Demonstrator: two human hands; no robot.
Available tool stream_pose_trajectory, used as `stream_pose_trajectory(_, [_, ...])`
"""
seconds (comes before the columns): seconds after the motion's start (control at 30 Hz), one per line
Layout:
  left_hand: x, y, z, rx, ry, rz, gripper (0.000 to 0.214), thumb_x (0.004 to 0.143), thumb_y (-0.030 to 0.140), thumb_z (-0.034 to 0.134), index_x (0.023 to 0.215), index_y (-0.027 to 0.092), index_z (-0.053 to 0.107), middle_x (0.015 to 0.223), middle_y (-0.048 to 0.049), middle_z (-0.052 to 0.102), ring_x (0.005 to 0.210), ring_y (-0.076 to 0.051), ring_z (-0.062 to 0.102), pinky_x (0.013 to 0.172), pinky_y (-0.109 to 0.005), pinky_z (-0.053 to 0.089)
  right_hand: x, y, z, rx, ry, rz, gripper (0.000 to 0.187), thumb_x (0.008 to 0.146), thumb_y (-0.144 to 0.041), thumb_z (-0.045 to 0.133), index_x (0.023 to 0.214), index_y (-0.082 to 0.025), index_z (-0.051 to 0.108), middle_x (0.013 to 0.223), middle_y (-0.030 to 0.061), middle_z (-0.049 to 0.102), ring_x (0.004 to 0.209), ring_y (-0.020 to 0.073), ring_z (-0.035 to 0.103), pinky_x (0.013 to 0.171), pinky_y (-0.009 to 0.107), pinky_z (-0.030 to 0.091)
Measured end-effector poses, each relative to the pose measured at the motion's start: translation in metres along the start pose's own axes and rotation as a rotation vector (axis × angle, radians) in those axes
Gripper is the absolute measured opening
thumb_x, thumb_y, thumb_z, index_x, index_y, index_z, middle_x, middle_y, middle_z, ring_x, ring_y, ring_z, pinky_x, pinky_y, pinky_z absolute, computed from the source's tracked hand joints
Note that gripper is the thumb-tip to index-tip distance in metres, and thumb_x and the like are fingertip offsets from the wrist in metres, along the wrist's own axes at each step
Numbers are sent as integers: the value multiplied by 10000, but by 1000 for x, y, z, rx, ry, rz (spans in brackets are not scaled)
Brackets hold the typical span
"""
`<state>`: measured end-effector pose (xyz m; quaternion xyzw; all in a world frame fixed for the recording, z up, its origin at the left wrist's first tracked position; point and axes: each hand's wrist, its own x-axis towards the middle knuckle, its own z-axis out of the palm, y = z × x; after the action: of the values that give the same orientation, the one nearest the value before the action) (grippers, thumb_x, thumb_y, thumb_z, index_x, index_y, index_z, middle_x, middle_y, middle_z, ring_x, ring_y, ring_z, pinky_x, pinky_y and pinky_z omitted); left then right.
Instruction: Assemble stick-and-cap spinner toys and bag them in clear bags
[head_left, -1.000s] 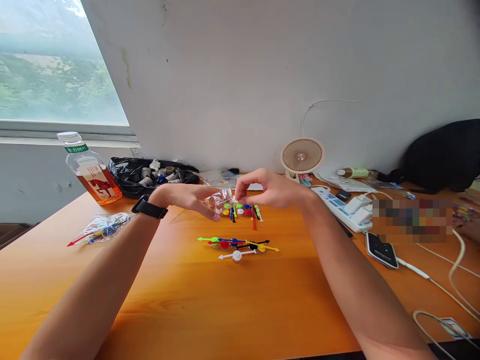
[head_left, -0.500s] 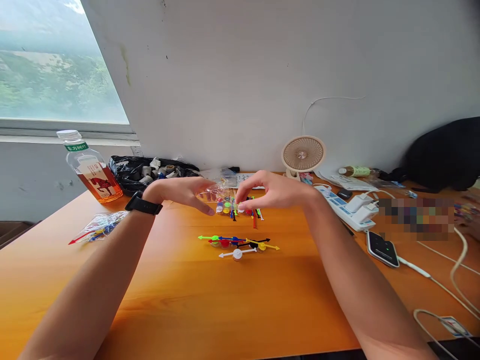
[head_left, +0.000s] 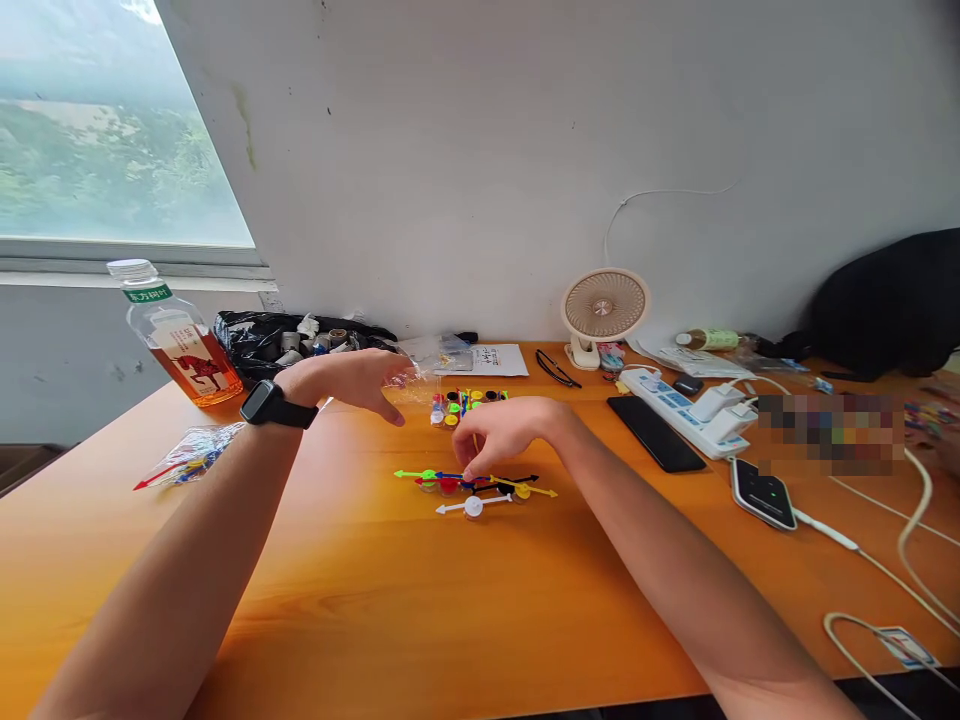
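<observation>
Head view: the right hand (head_left: 504, 435) reaches down to a row of coloured arrow pointers (head_left: 450, 482) lying on the surface (head_left: 360, 600). Its grip is drawn to a pinch, apparently on a thin yellow pointer (head_left: 474, 441). The left hand (head_left: 352, 382) hovers beside a clear bag (head_left: 420, 380); whether it grips the bag I cannot tell. A heap of loose pieces (head_left: 466, 404) lies just past the row, with a white pointer (head_left: 472, 508) on the near side. I judge this a sorting step: working within the overlapping row calls for a fine fingertip hold. The orange surface also carries a bottle (head_left: 176, 340), a black sack (head_left: 300, 342), a fan (head_left: 604, 308), a phone (head_left: 656, 433) and a power strip (head_left: 690, 405), below a white wall and a window (head_left: 112, 130).
</observation>
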<state>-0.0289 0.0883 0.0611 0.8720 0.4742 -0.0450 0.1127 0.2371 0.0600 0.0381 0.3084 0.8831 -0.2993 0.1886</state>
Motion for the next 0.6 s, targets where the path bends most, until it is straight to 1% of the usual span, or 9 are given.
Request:
stream_pose_trajectory(0.07, [-1, 2, -1, 4, -1, 3, 968, 674, 683, 810, 1478, 202, 564, 1437, -159, 668, 1212, -360, 670, 941, -354, 512, 3, 0, 2, -20, -32, 5, 299, 831, -437, 808, 968, -176, 759, 1004, 37, 780, 885, 179, 694, 674, 250, 455])
stream_pose_trajectory(0.17, [-2, 5, -2, -2, 6, -8, 1003, 655, 705, 811, 1488, 206, 558, 1478, -165, 638, 1269, -389, 638, 965, -361, 501, 5, 1, 4, -71, -54, 83, 317, 741, -407, 882, 939, -187, 768, 978, 21, 783, 860, 183, 692, 634, 258, 436])
stream_pose_trajectory(0.27, [-3, 6, -2, -16, 9, -14, 1044, 649, 698, 817, 1521, 201, 529, 1512, -173, 612, 1315, -398, 613, 1007, -363, 482, 7, 2, 5, -109, -77, 142, 249, 730, -344, 873, 894, -186, 773, 926, 13, 776, 819, 181, 677, 610, 267, 425])
stream_pose_trajectory(0.4, [-4, 6, -2, -12, 6, -19, 1096, 654, 716, 810, 1563, 200, 481, 1546, -180, 583, 1346, -402, 592, 1027, -364, 471, 11, 6, 7, -108, -76, 133, 153, 733, -285, 831, 830, -186, 767, 848, 1, 750, 763, 167, 645, 597, 266, 400])
stream_pose_trajectory(0.53, [-4, 5, -2, -8, -1, -19, 1146, 667, 721, 799, 1603, 179, 422, 1572, -194, 551, 1345, -392, 595, 1029, -363, 472, 9, 11, 4, -79, -72, 107, 200, 711, -307, 851, 839, -185, 759, 845, -7, 746, 767, 166, 646, 605, 262, 391])
stream_pose_trajectory(0.6, [-5, 5, -2, -1, -5, -31, 1165, 659, 738, 799, 1608, 181, 413, 1593, -197, 527, 1370, -400, 574, 1023, -360, 475, 4, 14, 1, -47, -60, 84, 214, 723, -303, 851, 867, -174, 761, 858, 0, 750, 779, 165, 650, 615, 257, 401])
